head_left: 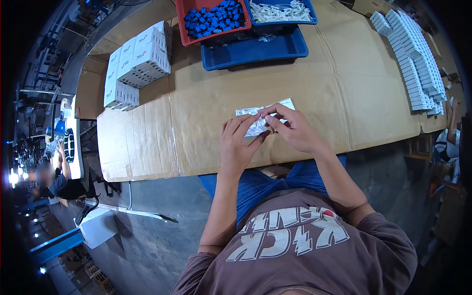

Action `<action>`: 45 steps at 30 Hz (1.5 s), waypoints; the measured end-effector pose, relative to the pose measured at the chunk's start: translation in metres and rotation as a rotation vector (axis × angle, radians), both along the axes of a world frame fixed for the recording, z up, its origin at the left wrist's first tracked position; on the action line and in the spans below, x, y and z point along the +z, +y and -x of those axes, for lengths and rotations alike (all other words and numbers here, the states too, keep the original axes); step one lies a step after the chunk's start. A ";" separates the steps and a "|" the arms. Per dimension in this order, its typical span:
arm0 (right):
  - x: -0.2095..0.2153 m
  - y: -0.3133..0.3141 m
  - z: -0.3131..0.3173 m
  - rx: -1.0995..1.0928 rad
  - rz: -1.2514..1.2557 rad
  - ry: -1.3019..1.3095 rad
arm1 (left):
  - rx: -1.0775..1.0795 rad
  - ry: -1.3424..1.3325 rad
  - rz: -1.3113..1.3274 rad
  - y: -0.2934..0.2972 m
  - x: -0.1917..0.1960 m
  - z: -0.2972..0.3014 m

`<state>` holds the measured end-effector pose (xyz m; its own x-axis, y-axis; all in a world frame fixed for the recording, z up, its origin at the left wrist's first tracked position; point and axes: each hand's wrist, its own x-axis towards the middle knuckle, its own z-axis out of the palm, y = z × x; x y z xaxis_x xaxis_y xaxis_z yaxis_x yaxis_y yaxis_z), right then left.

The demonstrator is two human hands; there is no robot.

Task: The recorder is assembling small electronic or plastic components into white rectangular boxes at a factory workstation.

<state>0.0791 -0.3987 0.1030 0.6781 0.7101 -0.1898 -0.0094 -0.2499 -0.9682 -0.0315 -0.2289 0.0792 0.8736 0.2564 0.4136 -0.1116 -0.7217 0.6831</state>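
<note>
My left hand (pixel 238 142) and my right hand (pixel 294 130) meet near the table's front edge. Their fingertips close on a small whitish piece (pixel 262 121), partly hidden by the fingers and too small to name. Beneath the fingers lies a flat white printed piece (pixel 244 111), a folded card or leaflet by its look. Its right end sticks out past my right hand's knuckles; the hands cover its middle.
A red bin (pixel 184 30) of blue plastic parts and a blue bin (pixel 314 18) of white sticks stand at the back. Before them sits another blue tray (pixel 255 58). White boxes (pixel 140 59) are stacked at left, smaller ones (pixel 415 59) at right. People work at both sides.
</note>
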 end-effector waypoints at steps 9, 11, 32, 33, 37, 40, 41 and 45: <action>-0.022 -0.004 -0.003 0.109 -0.265 0.319 | -0.027 0.007 -0.003 -0.005 0.000 -0.007; -0.020 -0.004 -0.005 0.128 -0.286 0.333 | -0.047 0.013 -0.008 -0.002 -0.005 -0.005; -0.017 -0.001 -0.192 -0.239 0.008 -0.497 | 0.005 0.276 0.618 -0.018 -0.020 0.014; -0.017 0.001 -0.219 -0.307 0.007 -0.562 | 0.009 0.269 0.635 -0.019 -0.019 0.016; -0.014 0.015 -0.303 -0.436 0.236 -0.783 | -0.025 0.293 0.722 -0.027 -0.013 0.026; -0.020 0.020 -0.346 -0.391 0.374 -0.995 | -0.056 0.289 0.752 -0.033 -0.011 0.031; -0.023 0.024 -0.354 -0.390 0.366 -0.999 | -0.065 0.293 0.770 -0.034 -0.010 0.035; -0.042 0.029 -0.379 -0.291 0.408 -1.229 | -0.098 0.345 0.860 -0.037 -0.014 0.046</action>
<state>0.4578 -0.3696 0.0612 0.6777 0.5495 0.4885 0.7103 -0.6610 -0.2419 -0.0774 -0.2656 0.0651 0.9468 0.2725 -0.1710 0.1637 0.0494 0.9853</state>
